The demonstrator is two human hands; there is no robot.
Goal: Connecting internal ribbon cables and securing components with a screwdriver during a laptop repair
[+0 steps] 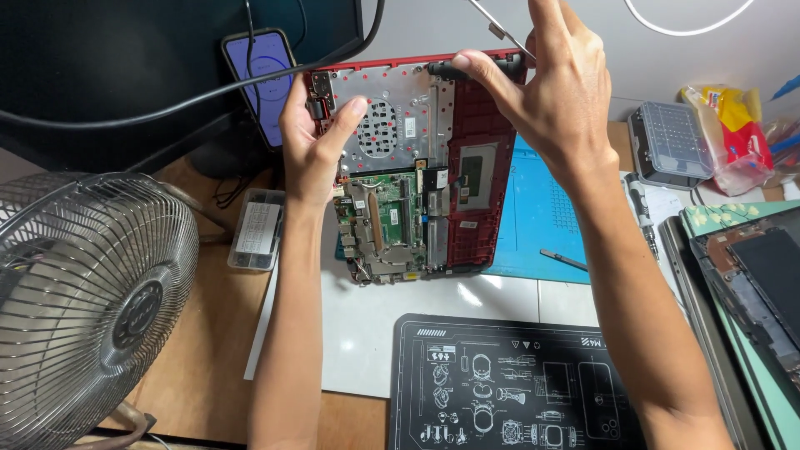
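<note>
Red plastic makes the shell of an opened laptop base [477, 158] that stands tipped up on the table [367, 333], with its insides facing the person. The left hand [310, 146] holds the shell's left edge, its grip closed around the edge with the thumb pressed on the silver metal plate [392, 117] inside. The right hand [560, 92] is at the top edge of the shell, and its grip is pinched shut on the black handle of a small screwdriver [467, 67] lying along that edge. Just below the left hand sits the green circuit board [387, 225] with its wires. To the right of the right hand, a little way off, lies a clear box of screwdriver bits [671, 142], and below that hand a blue mat [542, 208] shows behind the shell. A phone [265, 79] stands just left of the left hand, with a black cable across it. A metal fan [92, 300] sits far down to the left, and a black mat with white drawings [508, 383] lies near the person. It looks like the step now is working on a screw near the top hinge. The next move probably needs the left hand to keep the shell very steady while the tool tip stays straight in the tiny screw.
</note>
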